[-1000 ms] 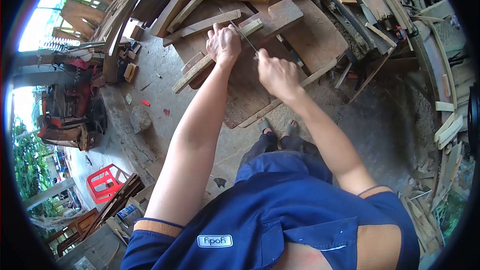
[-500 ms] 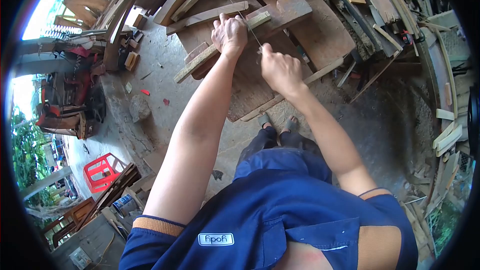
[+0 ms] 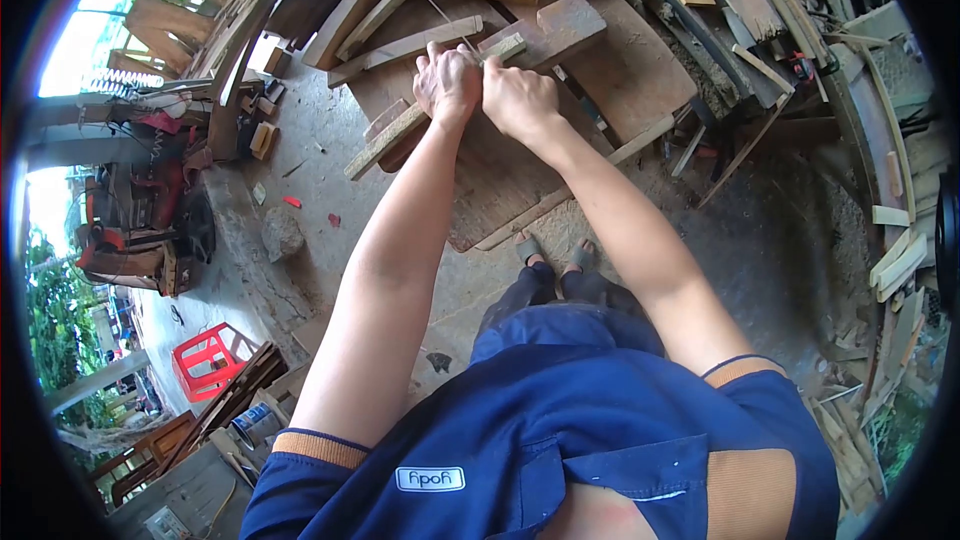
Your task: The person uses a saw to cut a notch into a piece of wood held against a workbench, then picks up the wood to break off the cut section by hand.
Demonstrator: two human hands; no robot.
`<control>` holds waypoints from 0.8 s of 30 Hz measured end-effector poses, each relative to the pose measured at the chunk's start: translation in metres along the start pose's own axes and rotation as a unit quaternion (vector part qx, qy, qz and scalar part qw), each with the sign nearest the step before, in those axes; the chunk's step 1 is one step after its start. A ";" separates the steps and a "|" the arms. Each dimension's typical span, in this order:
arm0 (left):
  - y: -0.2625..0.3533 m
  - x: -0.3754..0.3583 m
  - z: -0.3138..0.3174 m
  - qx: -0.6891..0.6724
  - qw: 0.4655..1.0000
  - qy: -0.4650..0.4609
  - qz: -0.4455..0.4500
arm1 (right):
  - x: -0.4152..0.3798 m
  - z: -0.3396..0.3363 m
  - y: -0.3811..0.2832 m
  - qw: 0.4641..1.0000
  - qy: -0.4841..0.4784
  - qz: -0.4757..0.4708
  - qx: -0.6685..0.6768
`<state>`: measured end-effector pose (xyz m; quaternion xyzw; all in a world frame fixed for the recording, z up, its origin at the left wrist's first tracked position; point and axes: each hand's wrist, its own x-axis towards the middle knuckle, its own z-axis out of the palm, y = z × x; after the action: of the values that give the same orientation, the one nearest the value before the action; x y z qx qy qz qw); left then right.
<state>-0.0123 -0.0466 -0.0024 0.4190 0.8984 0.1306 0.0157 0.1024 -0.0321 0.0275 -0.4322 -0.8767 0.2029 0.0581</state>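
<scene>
Tightly curled right hand [image 3: 520, 97]: closes in a fist around the near end of a thin tool, thumb toward the left; covers the handle entirely, so cannot tell its form. Probably clenched for control of so slim a piece.

Thin tool [image 3: 437, 8]: slants from the fist toward the far left, passing behind the left fingers; looks like a narrow blade. Seems to cross the strip close to its far right end; exact contact hidden between the hands.

Left hand [image 3: 447, 85]: pinches the wood strip from above, fingers folded over the far side; bears down with a straight arm, likely to stop any sliding or turning. Sits just beside the fist; touching or not, cannot tell.

Wood strip [image 3: 395, 137]: runs slantwise from near left to far right under the left palm; pokes out a little past the hands at the far right, apparently to leave that end free for the blade.

Thick block [image 3: 570, 28]: lies at the far right of the strip's end, perhaps as a raised support.

Low bench [image 3: 640, 80]: spreads beneath block and strip, set low enough for leaning weight onto straight arms.

Short plank [image 3: 405, 51]: rests beyond the left hand, out of the grip.

Feet [image 3: 530, 248]: stand side by side at the bench's near edge, presumably for balance.

Red stool [image 3: 212, 364]: stands well apart, near left.
</scene>
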 end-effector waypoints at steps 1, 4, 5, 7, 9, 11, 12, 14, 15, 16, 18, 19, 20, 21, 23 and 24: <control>-0.001 0.000 -0.001 -0.012 1.000 -0.001 0.005 | 0.004 0.000 -0.002 1.000 0.004 -0.001 0.000; -0.001 0.001 -0.002 -0.003 1.000 -0.028 0.000 | 0.005 0.002 0.000 1.000 -0.018 0.014 0.000; -0.005 0.005 -0.001 -0.002 0.998 -0.060 0.001 | 0.007 0.003 0.000 1.000 -0.012 0.014 0.000; -0.009 0.007 0.000 0.001 0.999 -0.049 -0.007 | 0.006 0.004 0.000 1.000 -0.009 0.011 -0.001; -0.006 0.005 -0.001 0.016 0.999 -0.044 -0.024 | 0.005 0.005 0.001 1.000 0.001 0.008 0.030; 0.000 0.004 -0.007 0.013 0.998 -0.057 -0.038 | 0.007 0.006 0.002 1.000 0.001 0.007 0.029; 0.000 0.002 -0.005 0.011 0.996 -0.071 -0.049 | 0.006 0.007 0.002 1.000 0.002 0.009 0.030; -0.004 0.004 -0.002 0.011 0.998 -0.056 -0.035 | -0.004 0.009 0.007 1.000 0.004 -0.007 0.027; -0.006 0.003 -0.001 0.005 0.999 -0.040 -0.035 | -0.010 0.008 0.008 0.999 0.018 -0.014 0.032; -0.006 0.002 0.001 -0.002 0.999 -0.024 -0.032 | -0.025 0.005 0.010 0.999 0.011 -0.024 0.029; -0.005 0.003 0.002 0.000 0.999 -0.014 -0.044 | -0.053 -0.005 0.016 0.999 -0.026 0.004 -0.029; -0.005 0.005 0.001 0.002 0.999 -0.009 -0.034 | -0.047 -0.006 0.014 0.999 -0.030 -0.007 -0.034; -0.006 0.002 0.001 0.007 1.000 -0.009 -0.024 | -0.045 -0.005 0.013 0.999 -0.025 -0.014 -0.044; -0.007 0.002 0.002 0.023 1.000 -0.013 -0.014 | -0.046 -0.005 0.012 0.998 -0.023 -0.017 -0.054; -0.008 0.002 0.003 0.020 0.999 -0.021 -0.017 | -0.014 -0.001 0.008 0.999 -0.004 -0.032 -0.037; -0.007 0.003 0.001 0.014 0.999 -0.022 -0.022 | 0.000 -0.003 0.005 0.999 -0.007 -0.032 -0.027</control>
<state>-0.0191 -0.0483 -0.0048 0.4017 0.9087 0.1087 0.0331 0.1069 -0.0285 0.0279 -0.4039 -0.8957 0.1801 0.0472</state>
